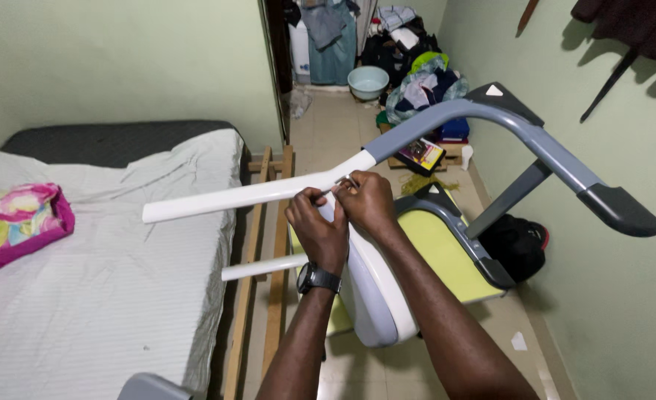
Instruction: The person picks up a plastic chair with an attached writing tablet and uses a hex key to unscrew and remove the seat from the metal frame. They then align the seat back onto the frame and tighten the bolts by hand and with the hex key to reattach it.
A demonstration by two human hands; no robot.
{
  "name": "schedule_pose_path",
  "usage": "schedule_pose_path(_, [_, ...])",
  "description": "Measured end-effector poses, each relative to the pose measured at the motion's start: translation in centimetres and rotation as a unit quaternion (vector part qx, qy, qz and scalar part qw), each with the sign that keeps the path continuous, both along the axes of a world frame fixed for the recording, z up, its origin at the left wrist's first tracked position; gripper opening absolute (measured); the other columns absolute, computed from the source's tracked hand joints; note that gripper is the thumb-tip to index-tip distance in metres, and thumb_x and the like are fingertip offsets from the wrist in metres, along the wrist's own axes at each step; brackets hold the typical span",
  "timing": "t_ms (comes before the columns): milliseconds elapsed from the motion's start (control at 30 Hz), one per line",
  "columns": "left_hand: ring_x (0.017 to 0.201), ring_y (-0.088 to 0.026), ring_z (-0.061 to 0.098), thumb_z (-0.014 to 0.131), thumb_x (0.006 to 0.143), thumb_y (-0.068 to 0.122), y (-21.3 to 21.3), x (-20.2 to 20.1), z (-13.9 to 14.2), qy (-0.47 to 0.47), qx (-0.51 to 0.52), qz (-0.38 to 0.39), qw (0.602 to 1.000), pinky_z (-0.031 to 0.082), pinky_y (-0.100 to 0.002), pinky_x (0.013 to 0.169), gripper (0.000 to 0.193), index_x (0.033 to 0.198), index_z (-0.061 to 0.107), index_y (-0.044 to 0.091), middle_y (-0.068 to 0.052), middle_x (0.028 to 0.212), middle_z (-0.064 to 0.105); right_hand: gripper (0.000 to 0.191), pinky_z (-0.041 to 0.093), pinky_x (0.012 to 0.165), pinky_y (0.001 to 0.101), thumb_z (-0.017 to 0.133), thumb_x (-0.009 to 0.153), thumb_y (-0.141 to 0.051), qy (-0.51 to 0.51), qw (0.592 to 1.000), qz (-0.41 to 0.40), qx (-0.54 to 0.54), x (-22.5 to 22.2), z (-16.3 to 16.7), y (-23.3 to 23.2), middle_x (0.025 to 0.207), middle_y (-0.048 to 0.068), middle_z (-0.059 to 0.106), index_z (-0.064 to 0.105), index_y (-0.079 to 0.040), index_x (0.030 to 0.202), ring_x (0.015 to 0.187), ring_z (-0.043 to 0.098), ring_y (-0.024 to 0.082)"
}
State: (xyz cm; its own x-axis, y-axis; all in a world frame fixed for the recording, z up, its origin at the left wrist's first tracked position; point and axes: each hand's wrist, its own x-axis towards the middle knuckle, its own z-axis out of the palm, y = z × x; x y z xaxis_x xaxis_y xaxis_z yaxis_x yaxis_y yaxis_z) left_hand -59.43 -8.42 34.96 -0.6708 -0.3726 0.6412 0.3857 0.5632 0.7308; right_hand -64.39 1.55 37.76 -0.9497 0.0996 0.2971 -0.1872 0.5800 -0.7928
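Both hands are pinching something tiny on the white bar.

I am watching my left hand point(319, 231) and right hand point(366, 201) closing their fingertips on a small part, too small to name, touching the white handlebar point(254, 195) of the exercise machine point(446, 244) beside the bed point(105, 281). Steady fingers are what this fiddly work is asking for.

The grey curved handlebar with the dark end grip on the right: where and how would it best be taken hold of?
Probably at the dark end grip of the grey handlebar, coming from above with fingers wrapped around it. That end is free, thicker and shaped for a palm, and angled slightly downward. Both the left hand and the right hand are busy at the white arm.
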Motion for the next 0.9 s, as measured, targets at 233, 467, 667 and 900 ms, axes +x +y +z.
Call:
schedule_pose_path(233, [0.112,-0.029,0.061,0.077,0.087,0.012,0.2,-0.2,-0.8,-0.045,0.117,-0.024,0.992,0.057,-0.04,0.082,0.041,0.118,0.05,0.005,-0.012,0.123,0.049,0.022,0.056,0.062,0.0342,0.079,0.078,-0.02,0.015,1.0,-0.002,-0.025,0.6,-0.5,-0.5,0.072,0.01,0.075,0.076,-0.002,0.09,0.065,0.072,0.016])
schedule_pose_path(467, [0.124,-0.032,0.068,0.07,0.101,0.016,0.2,-0.6,-1.7,-0.069,0.182,-0.075,0.978,0.055,-0.042,0.103,0.045,0.14,0.049,0.008,-0.017,0.135,0.064,0.026,0.059,0.065,0.0387,0.084,0.072,-0.027,-0.011,0.996,-0.027,0.081,0.5,-0.1,-0.9,0.069,0.012,0.074,0.073,-0.004,0.081,0.064,0.073,0.024])
schedule_pose_path(667, [0.138,-0.037,0.057,0.076,0.087,0.009,-2.4,-2.0,-1.1,-0.096,0.136,-0.213,0.963,0.049,-0.042,0.111,0.095,0.164,0.022,0.02,-0.026,0.163,0.037,0.027,0.06,0.07,0.043,0.083,0.067,-0.028,-0.017,0.992,-0.057,0.112,-0.2,0.5,-0.8,0.069,0.017,0.073,0.073,-0.004,0.069,0.067,0.074,0.032])
schedule_pose_path(900, [0.134,-0.037,0.053,0.076,0.077,0.003,-3.8,-1.8,-0.1,-0.172,0.142,-0.249,0.942,0.052,-0.045,0.101,0.106,0.165,0.02,0.026,-0.02,0.169,0.03,0.031,0.059,0.071,0.0487,0.08,0.071,-0.026,0.034,0.978,-0.029,0.203,0.1,1.2,-1.8,0.072,0.025,0.071,0.073,0.003,0.08,0.07,0.073,0.038])
